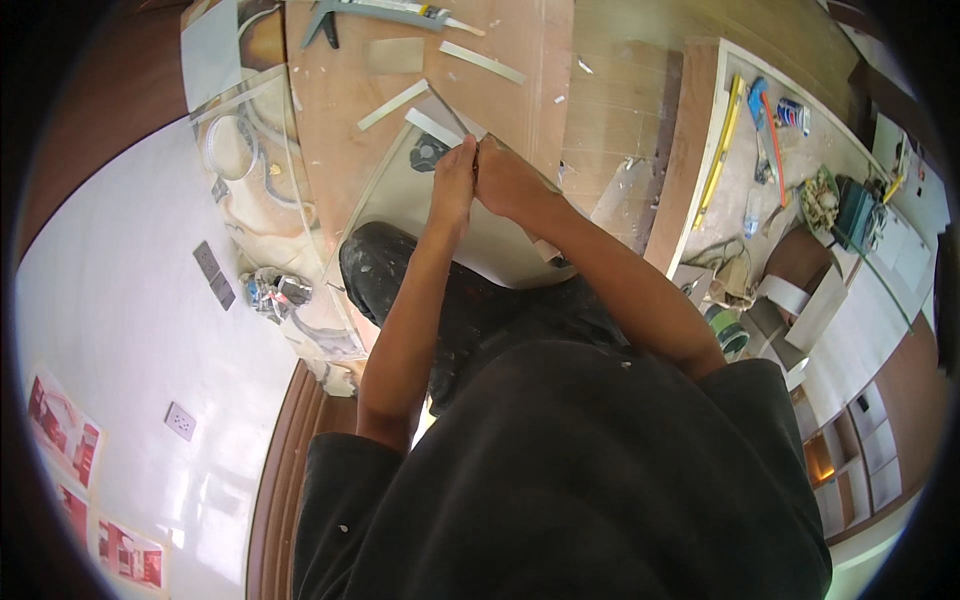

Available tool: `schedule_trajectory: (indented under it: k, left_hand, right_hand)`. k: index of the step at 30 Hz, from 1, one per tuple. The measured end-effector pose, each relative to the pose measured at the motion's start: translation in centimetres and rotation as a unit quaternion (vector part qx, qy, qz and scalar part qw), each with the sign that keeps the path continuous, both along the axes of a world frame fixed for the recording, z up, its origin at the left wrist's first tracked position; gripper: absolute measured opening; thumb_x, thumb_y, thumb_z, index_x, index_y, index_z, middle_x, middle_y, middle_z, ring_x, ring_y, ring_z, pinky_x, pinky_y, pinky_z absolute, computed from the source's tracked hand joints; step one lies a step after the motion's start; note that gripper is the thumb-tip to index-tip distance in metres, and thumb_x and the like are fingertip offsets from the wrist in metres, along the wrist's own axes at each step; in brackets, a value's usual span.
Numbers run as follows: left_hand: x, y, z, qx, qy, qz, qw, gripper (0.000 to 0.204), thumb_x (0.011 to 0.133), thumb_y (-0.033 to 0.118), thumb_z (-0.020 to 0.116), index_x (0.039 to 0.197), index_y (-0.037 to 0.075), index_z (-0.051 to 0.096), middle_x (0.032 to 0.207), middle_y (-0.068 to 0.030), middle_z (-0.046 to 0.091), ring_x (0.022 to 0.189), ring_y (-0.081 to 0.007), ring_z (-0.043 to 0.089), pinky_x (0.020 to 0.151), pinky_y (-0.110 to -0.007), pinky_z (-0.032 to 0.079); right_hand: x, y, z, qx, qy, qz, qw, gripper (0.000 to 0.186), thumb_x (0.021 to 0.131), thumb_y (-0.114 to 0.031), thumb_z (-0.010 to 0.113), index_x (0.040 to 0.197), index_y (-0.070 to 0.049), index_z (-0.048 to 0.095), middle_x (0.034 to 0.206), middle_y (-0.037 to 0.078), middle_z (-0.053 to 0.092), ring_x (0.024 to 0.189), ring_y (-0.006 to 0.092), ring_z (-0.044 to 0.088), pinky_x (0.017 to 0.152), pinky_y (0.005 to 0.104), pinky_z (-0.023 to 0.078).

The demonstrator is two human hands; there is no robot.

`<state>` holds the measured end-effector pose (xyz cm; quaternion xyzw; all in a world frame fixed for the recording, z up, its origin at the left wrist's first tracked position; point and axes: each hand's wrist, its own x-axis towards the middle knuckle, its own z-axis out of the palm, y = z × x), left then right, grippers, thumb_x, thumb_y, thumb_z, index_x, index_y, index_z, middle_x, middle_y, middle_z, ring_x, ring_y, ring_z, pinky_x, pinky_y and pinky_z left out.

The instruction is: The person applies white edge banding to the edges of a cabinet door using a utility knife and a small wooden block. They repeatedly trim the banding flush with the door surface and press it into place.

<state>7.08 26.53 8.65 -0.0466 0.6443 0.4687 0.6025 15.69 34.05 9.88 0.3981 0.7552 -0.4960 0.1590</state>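
My left hand (456,180) and my right hand (507,180) are closed and pressed close together over the far edge of a beige panel (490,245). What they grip is mostly hidden between the fingers. A thin dark-edged strip (447,108) runs from my fingers toward the far left. The panel lies tilted by my knees, and a dark round fitting (428,153) shows on it beside my left hand. A pale strip (393,104) lies just beyond the panel's corner.
A caulking gun (385,12), another pale strip (482,62) and a beige square piece (395,56) lie on the far brown board. To the right, a yellow level (719,150), a handsaw (765,125) and a can (793,116) rest on a worktop. At left stands a glossy white wall (130,300).
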Motion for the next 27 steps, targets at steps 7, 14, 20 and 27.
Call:
schedule_trajectory:
  k: [7,14,20,27]
  left_hand:
    - [-3.9,1.0,1.2,0.008,-0.052,0.057,0.997,0.037,0.100,0.037,0.053,0.101,0.002,0.060,0.086,-0.0042,0.061,0.073,-0.0128,0.058,0.063,-0.028,0.048]
    - [-5.6,0.3,0.0,0.058,-0.061,0.091,0.992,0.037,0.100,0.034,0.052,0.098,-0.002,0.060,0.084,-0.0061,0.061,0.067,-0.0150,0.059,0.058,-0.030,0.050]
    - [-6.2,0.4,-1.9,0.058,-0.053,0.095,0.992,0.038,0.099,0.035,0.054,0.095,-0.002,0.063,0.081,-0.0067,0.062,0.067,-0.0155,0.060,0.058,-0.031,0.050]
    - [-5.8,0.1,-2.8,0.037,-0.067,0.106,0.991,0.040,0.097,0.037,0.056,0.096,-0.002,0.065,0.083,-0.0075,0.064,0.070,-0.0157,0.061,0.059,-0.031,0.051]
  right_hand:
    - [-5.0,1.8,1.8,-0.063,-0.008,0.025,0.998,0.028,0.089,-0.012,0.052,0.099,0.014,0.050,0.084,0.033,0.065,0.076,0.0430,0.068,0.065,0.0477,0.055]
    - [-7.7,1.7,2.3,-0.103,-0.062,0.015,0.993,0.027,0.090,-0.012,0.049,0.100,0.014,0.049,0.080,0.030,0.065,0.061,0.0370,0.068,0.051,0.0424,0.054]
    - [-9.0,2.4,3.0,-0.113,-0.101,0.014,0.988,0.035,0.091,-0.013,0.049,0.110,0.015,0.048,0.082,0.028,0.066,0.061,0.0342,0.068,0.052,0.0411,0.054]
    - [-9.2,2.0,2.4,-0.114,-0.132,0.026,0.984,0.037,0.091,-0.014,0.051,0.114,0.015,0.046,0.083,0.028,0.066,0.059,0.0325,0.068,0.047,0.0393,0.053]
